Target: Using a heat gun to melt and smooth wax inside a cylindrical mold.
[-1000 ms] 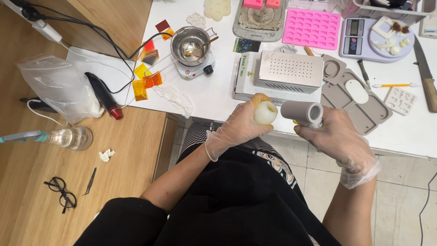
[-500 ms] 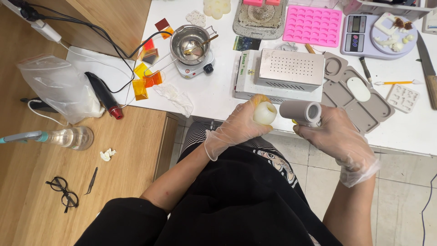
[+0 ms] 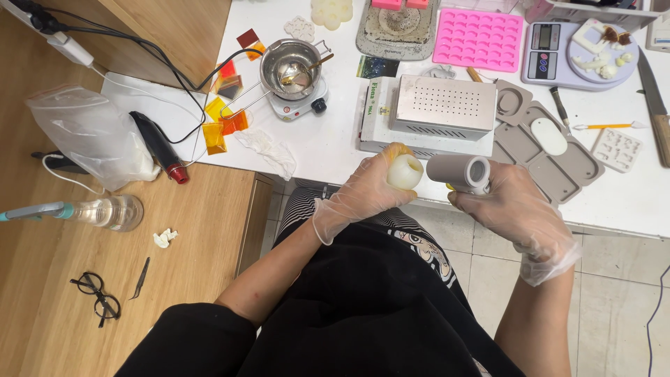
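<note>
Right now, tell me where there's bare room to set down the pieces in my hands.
Bare white tabletop lies between the hotplate and the metal box, just ahead of the left hand. Another strip runs along the near edge beyond the right hand, below the grey mould tray. The back row is crowded. The wooden desk offers room.

Held side by side before the counter (image 3: pixel 335 150) edge: round candle (image 3: pixel 405 172) in the left hand (image 3: pixel 366 192), cylinder mould (image 3: pixel 459 172) in the right hand (image 3: pixel 513 209), close but apart. Behind them on the counter, perforated metal box (image 3: pixel 447 105); to its right, moulded tray (image 3: pixel 551 150); to its left, pot (image 3: pixel 289 66) on a small hotplate (image 3: pixel 300 105). Farther back, pitted mould sheet (image 3: pixel 478 38) left of the scale (image 3: pixel 544 45). On the lower wooden surface (image 3: pixel 195 230) at left, spectacles (image 3: pixel 94 297) nearest, bottle (image 3: pixel 105 211) lying behind them.
</note>
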